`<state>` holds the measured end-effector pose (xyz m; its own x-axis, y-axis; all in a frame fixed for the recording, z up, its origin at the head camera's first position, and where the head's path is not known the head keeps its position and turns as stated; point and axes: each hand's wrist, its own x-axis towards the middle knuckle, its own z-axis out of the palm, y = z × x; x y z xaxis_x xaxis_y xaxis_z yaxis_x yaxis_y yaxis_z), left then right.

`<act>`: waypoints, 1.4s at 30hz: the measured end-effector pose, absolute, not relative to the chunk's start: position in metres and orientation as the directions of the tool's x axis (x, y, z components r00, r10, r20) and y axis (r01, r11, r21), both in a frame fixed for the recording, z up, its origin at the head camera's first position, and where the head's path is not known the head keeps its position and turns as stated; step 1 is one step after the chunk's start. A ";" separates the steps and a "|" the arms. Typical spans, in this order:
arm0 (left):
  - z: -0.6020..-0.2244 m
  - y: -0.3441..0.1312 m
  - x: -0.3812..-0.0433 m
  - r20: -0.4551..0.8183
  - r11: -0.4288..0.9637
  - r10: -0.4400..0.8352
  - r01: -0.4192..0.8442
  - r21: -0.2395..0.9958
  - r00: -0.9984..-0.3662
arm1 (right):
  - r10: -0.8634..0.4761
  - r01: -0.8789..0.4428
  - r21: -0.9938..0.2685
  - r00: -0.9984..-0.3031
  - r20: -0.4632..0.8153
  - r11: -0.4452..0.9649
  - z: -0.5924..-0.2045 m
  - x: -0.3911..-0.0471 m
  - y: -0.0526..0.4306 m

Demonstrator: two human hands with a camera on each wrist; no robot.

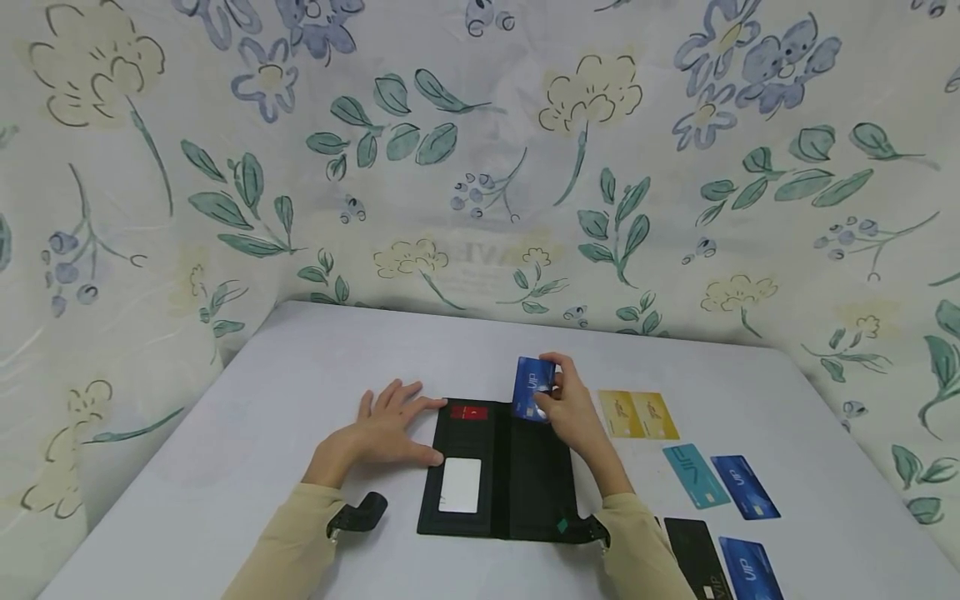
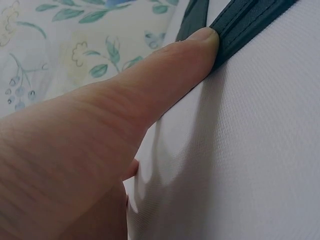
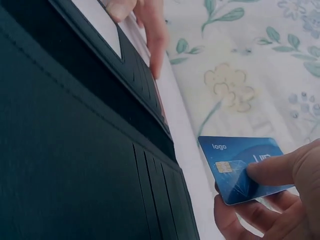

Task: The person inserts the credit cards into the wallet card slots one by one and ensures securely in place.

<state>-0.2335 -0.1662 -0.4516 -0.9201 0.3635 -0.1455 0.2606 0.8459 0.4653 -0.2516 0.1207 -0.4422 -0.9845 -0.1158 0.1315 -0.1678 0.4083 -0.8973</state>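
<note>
Blue card [image 1: 531, 385] is in right hand [image 1: 576, 410], pinched between thumb and curled fingers. Head view overlaps it with the far edge of the wallet [image 1: 542, 487], right panel; right wrist view shows a gap, so it's held clear of the slots [image 3: 156, 192]. Left hand [image 1: 381, 435] has fingers spread, thumb and index tips touching the wallet's left edge, not gripping it.

Risks, my read: slots look thin and tight, so a tilted card could catch on a lip or go in behind the wrong layer. Left-hand contact is just two tips on one edge; a hard push at the right panel could skid or twist the wallet. Right wrist strap [image 1: 587, 530] overlaps the near right corner in head view and could drag it.

Hard to see: slot mouths wash out dark in head view. Right thumb covers part of the card's print. White insert [image 1: 460, 485]: card or lining, can't tell. Right sleeve [image 1: 637, 546] hides part of what's beside the black card [image 1: 693, 550]; lower blue card [image 1: 750, 567] is cut by the frame. Left wrist view gets only a wallet corner and mostly thumb.
</note>
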 end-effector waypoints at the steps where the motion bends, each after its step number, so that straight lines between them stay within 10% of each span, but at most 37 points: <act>1: -0.451 -0.166 -0.233 -0.147 0.847 0.362 0.259 0.464 -0.921 | -0.123 -0.173 -0.897 -0.983 0.134 0.406 -0.442 -0.252 0.119; 42: -0.449 -0.165 -0.231 -0.150 0.857 0.363 0.267 0.442 -0.920 | -0.200 -0.243 -0.903 -0.963 0.180 0.355 -0.450 -0.253 0.052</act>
